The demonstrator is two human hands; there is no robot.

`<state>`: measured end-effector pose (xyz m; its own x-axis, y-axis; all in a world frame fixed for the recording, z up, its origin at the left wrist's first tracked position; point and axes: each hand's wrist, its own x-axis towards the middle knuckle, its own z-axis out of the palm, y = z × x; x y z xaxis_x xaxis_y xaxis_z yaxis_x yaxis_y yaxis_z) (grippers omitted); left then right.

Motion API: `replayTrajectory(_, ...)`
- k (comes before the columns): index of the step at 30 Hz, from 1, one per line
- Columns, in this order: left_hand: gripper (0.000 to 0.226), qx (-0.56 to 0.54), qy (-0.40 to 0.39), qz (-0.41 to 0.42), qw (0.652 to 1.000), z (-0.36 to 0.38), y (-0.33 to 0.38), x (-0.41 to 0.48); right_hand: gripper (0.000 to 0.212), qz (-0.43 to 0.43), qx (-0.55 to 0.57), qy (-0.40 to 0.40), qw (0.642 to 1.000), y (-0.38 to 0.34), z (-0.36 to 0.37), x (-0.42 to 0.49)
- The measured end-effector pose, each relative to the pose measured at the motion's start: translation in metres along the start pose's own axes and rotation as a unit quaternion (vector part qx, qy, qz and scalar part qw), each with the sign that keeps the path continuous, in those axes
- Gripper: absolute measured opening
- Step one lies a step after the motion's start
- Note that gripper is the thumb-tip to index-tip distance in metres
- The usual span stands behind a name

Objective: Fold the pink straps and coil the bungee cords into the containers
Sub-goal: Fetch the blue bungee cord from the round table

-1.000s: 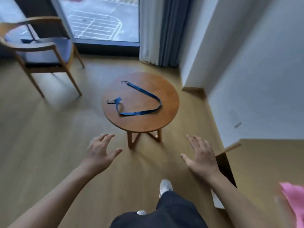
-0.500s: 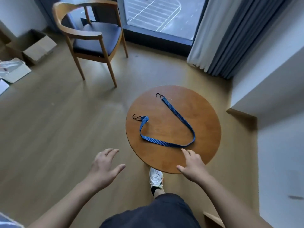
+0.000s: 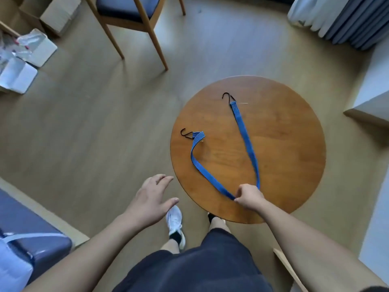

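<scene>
Open floor [image 3: 88, 127] is stretching across the left and middle of the frame, the chair legs [image 3: 156, 49] are standing at upper centre and boxes [image 3: 60, 14] are crowding the upper left, while the bungee cord [image 3: 244, 131] is lying in a V over the left half of the round table [image 3: 294, 165], leaving its right side bare.

We see our right hand [image 3: 249, 196] pinching a blue bungee cord [image 3: 245, 133] on a round table [image 3: 294, 144], left hand [image 3: 152, 200] spread open
</scene>
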<state>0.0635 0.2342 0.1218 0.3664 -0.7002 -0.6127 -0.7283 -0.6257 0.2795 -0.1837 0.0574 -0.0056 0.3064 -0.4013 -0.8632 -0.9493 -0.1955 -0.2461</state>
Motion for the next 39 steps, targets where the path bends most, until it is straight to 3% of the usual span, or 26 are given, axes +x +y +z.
replayTrajectory(3,0.077,-0.011,-0.016,0.018,1.0,-0.01,0.009,0.008,0.007,-0.049,0.149,-0.019,0.987,-0.024,-0.011,-0.013)
replayTrajectory(7,0.093,-0.032,-0.02,0.063,0.997,-0.032,0.031,0.017,0.003,-0.132,0.343,0.006,0.93,-0.069,-0.051,-0.055)
replayTrajectory(14,0.132,-0.133,0.027,0.21,0.968,-0.102,0.086,0.031,0.01,-0.294,0.442,0.099,0.841,-0.131,-0.129,-0.156)
replayTrajectory(16,0.123,-0.188,0.044,0.253,0.948,-0.127,0.102,0.03,0.011,-0.317,0.456,0.149,0.818,-0.144,-0.146,-0.185)
replayTrajectory(21,0.067,-0.281,0.06,0.366,0.885,-0.183,0.132,0.018,0.016,-0.374,0.505,0.218,0.746,-0.163,-0.176,-0.25)
replayTrajectory(26,0.02,-0.259,0.091,0.457,0.846,-0.215,0.141,-0.006,0.025,-0.407,0.492,0.304,0.707,-0.167,-0.173,-0.284)
replayTrajectory(29,0.011,-0.287,0.109,0.462,0.832,-0.223,0.14,-0.021,0.031,-0.346,0.438,0.388,0.733,-0.166,-0.159,-0.288)
replayTrajectory(32,0.023,-0.337,0.1,0.479,0.804,-0.231,0.141,-0.036,0.019,-0.296,0.405,0.387,0.774,-0.168,-0.137,-0.288)
replayTrajectory(36,0.018,-0.334,0.09,0.502,0.793,-0.233,0.136,-0.045,0.01,-0.309,0.412,0.427,0.744,-0.177,-0.113,-0.297)
replayTrajectory(38,0.006,-0.354,0.045,0.497,0.791,-0.228,0.13,-0.045,0.011,-0.329,0.424,0.424,0.729,-0.184,-0.109,-0.308)
replayTrajectory(39,0.011,-0.368,0.018,0.493,0.788,-0.225,0.127,-0.047,0.012,-0.341,0.438,0.418,0.719,-0.187,-0.106,-0.314)
